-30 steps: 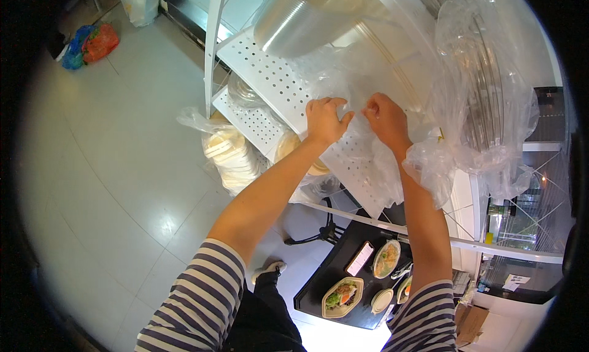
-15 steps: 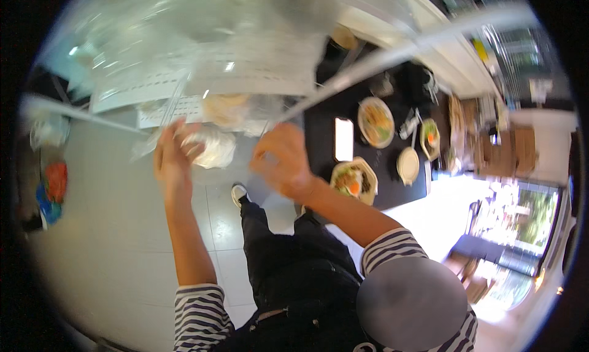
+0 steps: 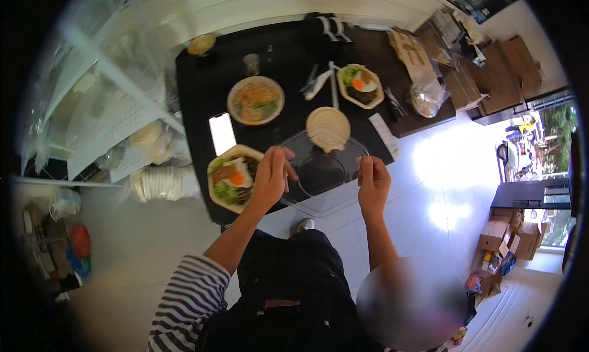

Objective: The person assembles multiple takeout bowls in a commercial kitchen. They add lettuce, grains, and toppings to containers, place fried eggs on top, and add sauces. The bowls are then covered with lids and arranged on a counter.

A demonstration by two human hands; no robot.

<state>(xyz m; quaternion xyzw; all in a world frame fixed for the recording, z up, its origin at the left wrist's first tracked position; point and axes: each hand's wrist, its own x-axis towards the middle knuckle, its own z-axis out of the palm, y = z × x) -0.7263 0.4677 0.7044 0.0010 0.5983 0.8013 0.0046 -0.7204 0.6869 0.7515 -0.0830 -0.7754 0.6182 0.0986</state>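
Note:
A clear plastic lid [image 3: 320,175], rectangular with rounded corners, is stretched between my hands above the table's near edge. My left hand [image 3: 270,179] grips its left side, thumb uppermost. At its right edge my right hand [image 3: 373,183] pinches the rim between thumb and fingers. Just left of my left hand, an octagonal bowl [image 3: 213,195] holds greens, a fried egg and dark food; my wrist covers part of it. Under the lid's far edge lies a round beige lid or shallow dish [image 3: 328,120], partly seen through the plastic.
On the black table [image 3: 288,48] are a bright-screened phone [image 3: 221,134], a round bowl of food [image 3: 231,101], another octagonal egg bowl [image 3: 375,101], white-handled utensils [image 3: 318,86] and a small cup [image 3: 251,63]. White shelving [image 3: 116,128] with plastic-wrapped stacks stands left. Cardboard boxes [image 3: 506,76] are right.
I have turned from the shelving toward the table, which now fills the middle of the view. My hands have moved from the shelf's plastic goods to over the table, with the clear lid between them.

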